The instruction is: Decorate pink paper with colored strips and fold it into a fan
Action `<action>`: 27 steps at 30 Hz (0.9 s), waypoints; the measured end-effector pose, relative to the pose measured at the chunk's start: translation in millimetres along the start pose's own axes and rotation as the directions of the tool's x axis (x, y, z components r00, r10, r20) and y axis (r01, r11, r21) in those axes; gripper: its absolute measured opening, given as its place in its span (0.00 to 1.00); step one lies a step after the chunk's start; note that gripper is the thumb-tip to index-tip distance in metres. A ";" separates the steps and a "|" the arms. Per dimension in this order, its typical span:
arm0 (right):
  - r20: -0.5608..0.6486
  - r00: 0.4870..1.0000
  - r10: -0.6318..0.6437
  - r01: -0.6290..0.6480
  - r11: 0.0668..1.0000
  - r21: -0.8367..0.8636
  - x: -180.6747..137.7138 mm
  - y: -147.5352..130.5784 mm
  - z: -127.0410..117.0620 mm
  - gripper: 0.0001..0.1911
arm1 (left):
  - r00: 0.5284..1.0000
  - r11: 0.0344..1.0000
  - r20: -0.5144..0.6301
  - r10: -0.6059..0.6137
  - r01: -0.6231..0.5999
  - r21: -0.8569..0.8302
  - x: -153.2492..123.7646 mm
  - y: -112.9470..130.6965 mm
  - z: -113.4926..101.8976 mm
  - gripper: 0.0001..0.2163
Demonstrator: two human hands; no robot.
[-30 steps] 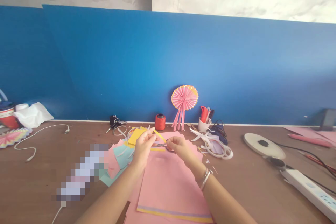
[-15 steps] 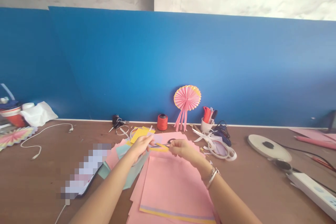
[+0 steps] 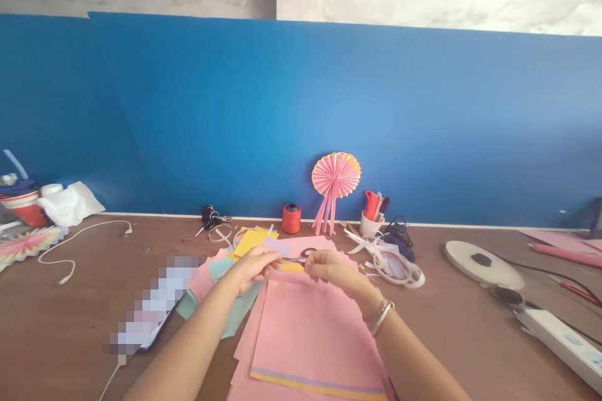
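Your left hand (image 3: 251, 265) has its fingertips pinched together on one end of a thin, flat yellow strip (image 3: 291, 267) of paper. Your right hand (image 3: 332, 267), silver bangles (image 3: 380, 315) at the wrist, is curled closed on what seems to be small scissors (image 3: 301, 256), with a dark round handle loop showing just above your thumb. It is too small to tell how far the blades stand apart. The strip lies between your hands, just over the far edge of the smooth pink sheets (image 3: 310, 338), with its long axis running left to right. The scissors point left toward your left hand. Teal paper (image 3: 235, 316) pokes out under your left forearm on the brown wooden table (image 3: 470, 338). Beyond your hands, against the matte blue board (image 3: 235, 113), stand a red thread spool (image 3: 291, 219), a pleated pink paper fan (image 3: 335, 175) with hanging tails, and a white cup (image 3: 368, 224) of pens. Loose white tape rings (image 3: 397, 268) lie near your right hand, and a white power strip (image 3: 559, 341) lies well apart at the right.
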State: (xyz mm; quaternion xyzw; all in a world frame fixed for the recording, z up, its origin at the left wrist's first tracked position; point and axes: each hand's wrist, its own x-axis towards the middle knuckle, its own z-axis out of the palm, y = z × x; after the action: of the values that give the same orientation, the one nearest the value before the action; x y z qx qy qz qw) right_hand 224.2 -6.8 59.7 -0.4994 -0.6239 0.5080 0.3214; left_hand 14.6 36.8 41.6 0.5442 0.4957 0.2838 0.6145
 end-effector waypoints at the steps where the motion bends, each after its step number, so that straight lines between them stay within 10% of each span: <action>1: 0.002 1.000 0.001 -0.001 1.000 0.002 -0.1 -0.1 0.1 0.06 | 1.000 1.000 0.005 -0.001 0.001 -0.002 0.1 -0.3 -0.2 0.18; 27: -0.239 0.965 0.107 -0.216 0.841 -0.497 -0.9 -0.4 27.0 0.06 | 0.997 0.894 -0.049 -0.058 0.073 0.442 -1.1 -10.2 -7.3 0.04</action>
State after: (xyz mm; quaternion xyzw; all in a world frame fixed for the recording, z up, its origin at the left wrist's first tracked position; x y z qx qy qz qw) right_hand 199.8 -16.1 52.7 -0.6673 -0.6571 0.2930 0.1925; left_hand 5.6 36.2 32.9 0.6479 0.5759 0.1518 0.4748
